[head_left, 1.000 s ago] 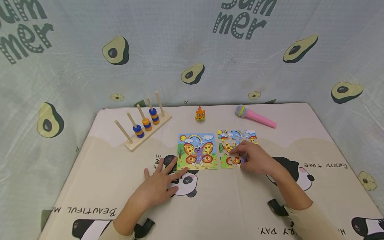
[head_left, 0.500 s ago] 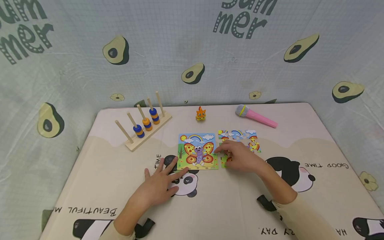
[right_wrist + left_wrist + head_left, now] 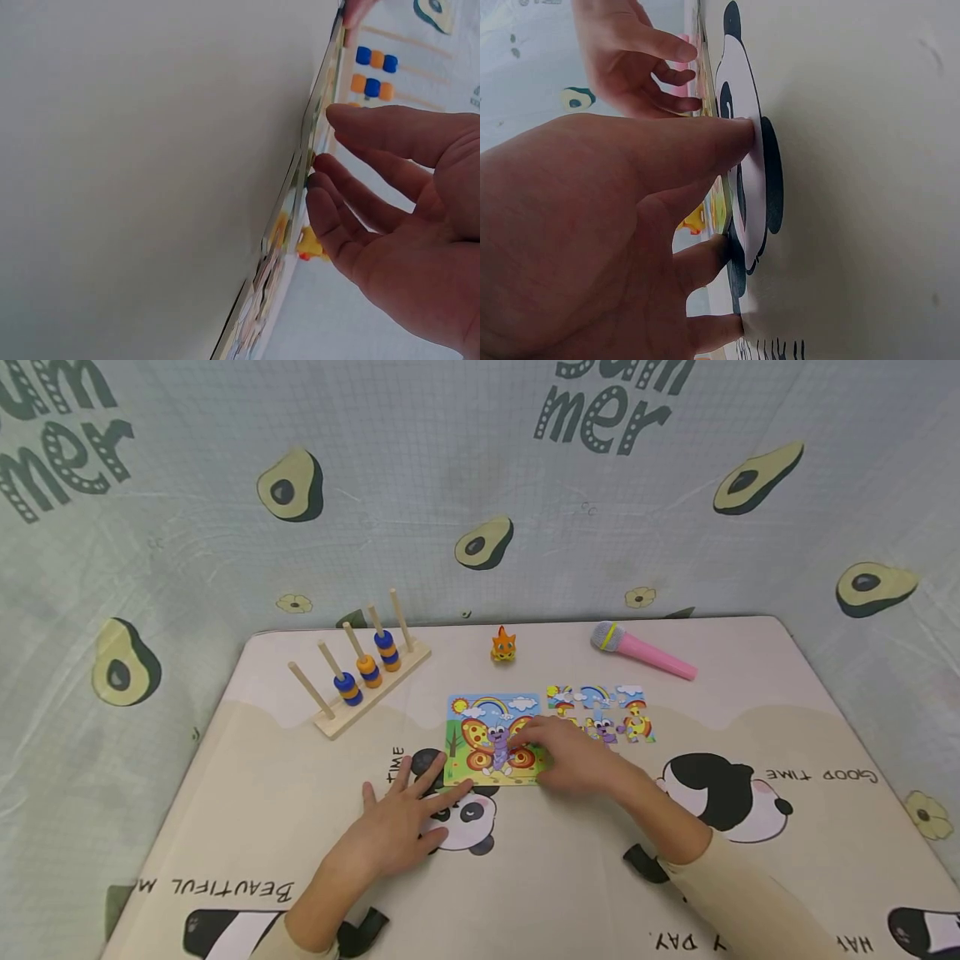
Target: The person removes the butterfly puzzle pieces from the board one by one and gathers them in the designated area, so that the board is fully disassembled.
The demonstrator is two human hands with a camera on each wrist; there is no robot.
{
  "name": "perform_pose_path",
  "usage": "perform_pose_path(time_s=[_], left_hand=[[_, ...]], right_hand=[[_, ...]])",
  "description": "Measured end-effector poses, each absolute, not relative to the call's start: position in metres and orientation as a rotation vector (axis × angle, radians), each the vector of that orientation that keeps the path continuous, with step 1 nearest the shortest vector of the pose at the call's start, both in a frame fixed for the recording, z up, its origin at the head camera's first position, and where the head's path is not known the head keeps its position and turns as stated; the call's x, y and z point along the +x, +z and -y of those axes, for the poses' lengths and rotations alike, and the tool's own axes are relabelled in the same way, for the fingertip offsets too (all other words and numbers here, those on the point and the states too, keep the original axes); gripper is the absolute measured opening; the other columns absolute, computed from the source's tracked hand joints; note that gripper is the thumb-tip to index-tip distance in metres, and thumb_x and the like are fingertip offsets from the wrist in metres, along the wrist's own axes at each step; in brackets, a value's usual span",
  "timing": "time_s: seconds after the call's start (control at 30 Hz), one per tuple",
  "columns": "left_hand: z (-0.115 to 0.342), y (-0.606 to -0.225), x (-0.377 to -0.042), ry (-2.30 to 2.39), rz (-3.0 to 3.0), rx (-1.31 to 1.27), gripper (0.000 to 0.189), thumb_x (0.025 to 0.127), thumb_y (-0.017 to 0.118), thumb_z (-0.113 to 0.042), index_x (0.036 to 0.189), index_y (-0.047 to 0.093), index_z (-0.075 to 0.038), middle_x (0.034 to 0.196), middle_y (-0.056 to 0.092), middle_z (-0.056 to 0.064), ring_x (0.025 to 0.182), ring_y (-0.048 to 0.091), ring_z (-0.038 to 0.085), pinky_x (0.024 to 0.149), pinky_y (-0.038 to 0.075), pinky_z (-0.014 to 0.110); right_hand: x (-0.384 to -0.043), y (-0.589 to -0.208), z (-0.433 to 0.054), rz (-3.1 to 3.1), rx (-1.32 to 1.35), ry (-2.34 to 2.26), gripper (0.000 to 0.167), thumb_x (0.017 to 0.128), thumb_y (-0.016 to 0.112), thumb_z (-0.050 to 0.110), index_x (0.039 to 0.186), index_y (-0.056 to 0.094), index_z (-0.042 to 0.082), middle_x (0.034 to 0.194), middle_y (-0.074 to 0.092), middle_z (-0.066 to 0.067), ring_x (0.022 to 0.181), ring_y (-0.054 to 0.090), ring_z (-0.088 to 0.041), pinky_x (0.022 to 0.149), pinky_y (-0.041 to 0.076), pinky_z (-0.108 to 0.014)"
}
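A square puzzle board (image 3: 476,718) with a butterfly picture lies flat mid-table. To its right are loose puzzle pieces (image 3: 637,725) of the same picture, laid out in rows; the lower ones are hidden behind my right hand (image 3: 577,760). That hand reaches over the board's right side, its fingers loosely bent. In the right wrist view its thumb (image 3: 375,131) and fingers (image 3: 326,214) stand apart, fingertips right at the board, with no piece visible between them. My left hand (image 3: 393,831) rests with spread fingers on the tablecloth, fingertips at the board's lower left corner.
A wooden peg stand (image 3: 375,689) with blue and orange rings stands at the back left. A small orange toy figure (image 3: 503,645) is behind the board, and a pink toy microphone (image 3: 648,653) lies at the back right. A printed curtain (image 3: 405,485) hangs behind the table.
My right hand has moved left, from over the loose pieces onto the right part of the board, uncovering the middle-row pieces. My left hand has stayed in place.
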State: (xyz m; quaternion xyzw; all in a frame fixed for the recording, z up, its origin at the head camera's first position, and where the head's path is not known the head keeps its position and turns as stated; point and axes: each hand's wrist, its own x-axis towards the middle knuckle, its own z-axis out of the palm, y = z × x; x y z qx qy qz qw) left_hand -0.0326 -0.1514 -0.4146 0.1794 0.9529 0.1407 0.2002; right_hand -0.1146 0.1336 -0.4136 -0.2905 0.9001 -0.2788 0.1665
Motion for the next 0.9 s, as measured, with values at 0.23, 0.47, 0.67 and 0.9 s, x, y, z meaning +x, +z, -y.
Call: perform_pose_path(time_s=[0.23,0.47,0.67,0.9], left_hand=[[0.151,-0.414,-0.032,0.384,-2.665,0.507,0.059,0.1,0.069,-0.035,0.154,0.048,-0.044,0.175,0.022,0.0,0.158,0.017,0.051,0.103,0.02,0.091],[0.151,-0.415,-0.033,0.38,-2.661,0.501,0.059,0.1,0.069,-0.035,0.155,0.048,-0.045,0.175,0.022,0.0,0.158,0.016,0.051,0.104,0.019,0.091],[0.151,-0.414,-0.033,0.389,-2.659,0.496,0.059,0.1,0.069,-0.035,0.154,0.048,-0.045,0.175,0.022,-0.001,0.158,0.016,0.051,0.103,0.019,0.091],[0.151,-0.414,-0.032,0.392,-2.663,0.499,0.059,0.1,0.07,-0.035,0.154,0.048,-0.045,0.175,0.023,-0.001,0.158,0.017,0.051,0.103,0.019,0.091]], right_hand=[[-0.114,-0.413,-0.127,-2.581,-0.812,-0.736,0.056,0.078,0.07,-0.009,0.129,0.072,0.013,0.134,0.063,-0.008,0.129,0.056,-0.032,0.114,0.045,-0.055],[-0.114,-0.412,-0.125,-2.59,-0.805,-0.711,0.053,0.079,0.072,-0.009,0.127,0.072,0.013,0.132,0.063,-0.008,0.129,0.056,-0.032,0.114,0.045,-0.053],[-0.114,-0.413,-0.123,-2.594,-0.762,-0.714,0.054,0.078,0.07,-0.012,0.126,0.073,0.012,0.13,0.063,-0.008,0.125,0.057,-0.03,0.112,0.047,-0.051],[-0.112,-0.411,-0.121,-2.592,-0.718,-0.726,0.055,0.078,0.07,-0.012,0.127,0.073,0.012,0.13,0.061,-0.007,0.123,0.056,-0.027,0.11,0.049,-0.048]])
